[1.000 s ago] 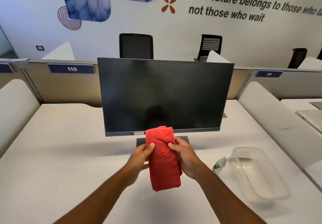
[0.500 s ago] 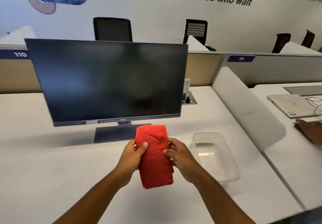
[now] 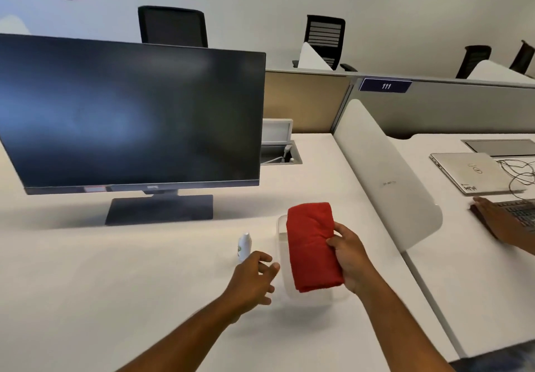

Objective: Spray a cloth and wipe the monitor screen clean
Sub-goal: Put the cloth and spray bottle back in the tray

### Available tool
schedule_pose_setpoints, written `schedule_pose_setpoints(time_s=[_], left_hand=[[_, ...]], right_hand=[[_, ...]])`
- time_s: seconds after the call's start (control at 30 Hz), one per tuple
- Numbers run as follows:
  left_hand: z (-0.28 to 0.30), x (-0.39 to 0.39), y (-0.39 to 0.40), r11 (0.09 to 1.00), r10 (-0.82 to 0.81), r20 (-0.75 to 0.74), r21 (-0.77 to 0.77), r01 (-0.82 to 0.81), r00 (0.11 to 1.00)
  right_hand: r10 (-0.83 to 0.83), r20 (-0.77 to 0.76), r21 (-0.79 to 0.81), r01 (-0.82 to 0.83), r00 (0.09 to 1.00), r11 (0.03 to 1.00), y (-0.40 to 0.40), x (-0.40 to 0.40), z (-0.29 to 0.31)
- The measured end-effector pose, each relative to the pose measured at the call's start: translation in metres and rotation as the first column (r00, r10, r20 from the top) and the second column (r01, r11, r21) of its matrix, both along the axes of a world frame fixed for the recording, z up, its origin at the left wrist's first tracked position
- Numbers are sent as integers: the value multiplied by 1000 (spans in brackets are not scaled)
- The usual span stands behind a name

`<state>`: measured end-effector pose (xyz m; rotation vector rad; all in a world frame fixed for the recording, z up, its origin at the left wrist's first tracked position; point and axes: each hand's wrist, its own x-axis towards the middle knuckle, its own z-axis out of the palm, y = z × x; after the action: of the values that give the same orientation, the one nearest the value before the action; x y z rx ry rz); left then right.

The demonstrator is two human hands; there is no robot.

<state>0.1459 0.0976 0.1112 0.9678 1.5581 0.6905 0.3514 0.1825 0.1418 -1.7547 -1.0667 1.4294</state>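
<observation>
My right hand (image 3: 348, 258) grips the folded red cloth (image 3: 312, 248) by its right edge, thumb on top, fingers curled under; the cloth is held up over a clear tub (image 3: 280, 228) on the white desk (image 3: 115, 284), covering most of it. My left hand (image 3: 254, 279) holds nothing, fingers loosely spread and a bit blurred, just short of the small white spray bottle (image 3: 244, 246); can't tell if a fingertip touches it. The bottle lies tilted on the desk just left of the tub. The monitor (image 3: 130, 116) stands upright on its dark base at the left, screen dark with a faint bluish glare, well apart from the cloth. Behind its right edge, an open cable box (image 3: 279, 151) in the desk. A white divider (image 3: 385, 186) on the right separates the next desk, where a closed laptop (image 3: 474, 174) lies with cables beside it, and another person's hand (image 3: 492, 218) rests by a keyboard (image 3: 521, 212). Black chairs (image 3: 173, 26) against the wall with lettering behind.
</observation>
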Motion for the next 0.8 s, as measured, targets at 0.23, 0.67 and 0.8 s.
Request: schedule_pose_setpoints(time_s=[0.23,0.67,0.8], left_hand=[[-16,34,5,986,43,18,-159,-39,999],[-19,37,-1,995,-70,-92,-73,64,993],[-19,36,-4,996,-86,-101,-40,83,991]], right_hand=[[82,153,-52,-75,985,996,-1,-12,-41],[310,526,-52,-334,792,941,4,-29,-75],[398,688,-93,-471,607,877,3,-31,-86]])
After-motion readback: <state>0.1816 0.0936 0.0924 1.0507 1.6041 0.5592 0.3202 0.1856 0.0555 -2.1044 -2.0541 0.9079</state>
